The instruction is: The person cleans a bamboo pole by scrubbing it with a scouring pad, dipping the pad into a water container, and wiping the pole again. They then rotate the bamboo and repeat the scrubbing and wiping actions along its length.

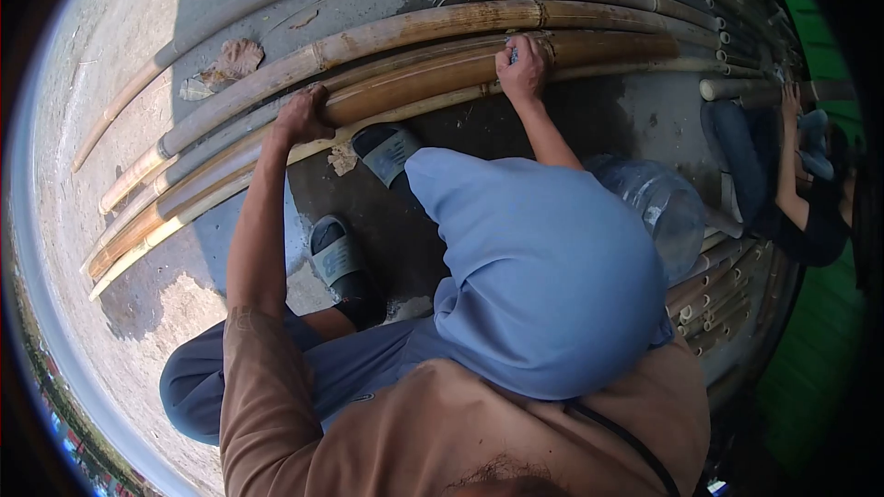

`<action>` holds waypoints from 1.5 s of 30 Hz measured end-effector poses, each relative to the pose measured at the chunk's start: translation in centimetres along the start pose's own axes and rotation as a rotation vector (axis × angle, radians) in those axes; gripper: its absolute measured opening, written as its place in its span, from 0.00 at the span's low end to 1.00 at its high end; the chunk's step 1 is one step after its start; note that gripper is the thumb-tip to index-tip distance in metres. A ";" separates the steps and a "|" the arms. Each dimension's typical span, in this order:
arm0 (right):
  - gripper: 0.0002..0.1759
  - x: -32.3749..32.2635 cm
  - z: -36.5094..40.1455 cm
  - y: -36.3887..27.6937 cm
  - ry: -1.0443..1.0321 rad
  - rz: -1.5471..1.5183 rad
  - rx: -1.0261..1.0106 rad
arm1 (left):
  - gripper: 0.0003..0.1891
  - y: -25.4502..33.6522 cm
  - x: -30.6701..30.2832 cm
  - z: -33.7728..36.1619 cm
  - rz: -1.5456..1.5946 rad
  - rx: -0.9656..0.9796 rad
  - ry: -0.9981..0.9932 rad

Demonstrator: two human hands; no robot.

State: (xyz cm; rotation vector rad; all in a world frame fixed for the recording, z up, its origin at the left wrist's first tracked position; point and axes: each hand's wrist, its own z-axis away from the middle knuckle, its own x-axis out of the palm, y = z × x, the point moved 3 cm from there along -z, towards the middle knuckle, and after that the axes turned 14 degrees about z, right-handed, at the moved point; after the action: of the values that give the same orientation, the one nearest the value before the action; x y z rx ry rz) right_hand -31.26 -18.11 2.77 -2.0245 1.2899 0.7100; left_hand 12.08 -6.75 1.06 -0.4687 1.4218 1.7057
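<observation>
Wet, brown bamboo pole (414, 83) lies across the ground in front of me, between other poles. My left hand (304, 115) is closed around it, left of the middle. Farther right, my right hand (523, 69) presses on the pole's top with bent fingers, closed on a small grey-blue scrubbing pad (513, 53) that is mostly hidden. A paler, thicker bamboo pole (387, 29) runs along the far side. On the near side lies a thin, pale pole (405, 112).
Dry leaves (238, 59) lie beyond the poles. My slippered feet (336, 253) stand close on the near side. A clear plastic water jug (658, 212) is at my right, with stacked bamboo (714, 299) behind it. Another person (801, 193) sits at the far right, touching a pole.
</observation>
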 end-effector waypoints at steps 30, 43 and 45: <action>0.08 0.3 3.4 -17.8 -0.127 -0.480 -0.370 | 0.45 2.3 0.0 0.0 0.083 -0.131 -0.108; 0.06 1.0 1.7 -9.3 -0.041 -0.110 -0.069 | 0.36 1.9 -0.8 -0.9 -0.055 -0.018 -0.042; 0.07 0.3 3.6 -15.9 -0.092 -0.307 -0.227 | 0.35 2.4 -1.3 -0.8 -0.039 -0.040 -0.099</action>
State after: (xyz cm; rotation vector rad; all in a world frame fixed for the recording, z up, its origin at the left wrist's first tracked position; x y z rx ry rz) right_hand -16.87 -10.45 3.70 -2.2762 0.8514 0.8197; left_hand 10.76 -7.95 3.29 -0.4251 1.3013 1.7053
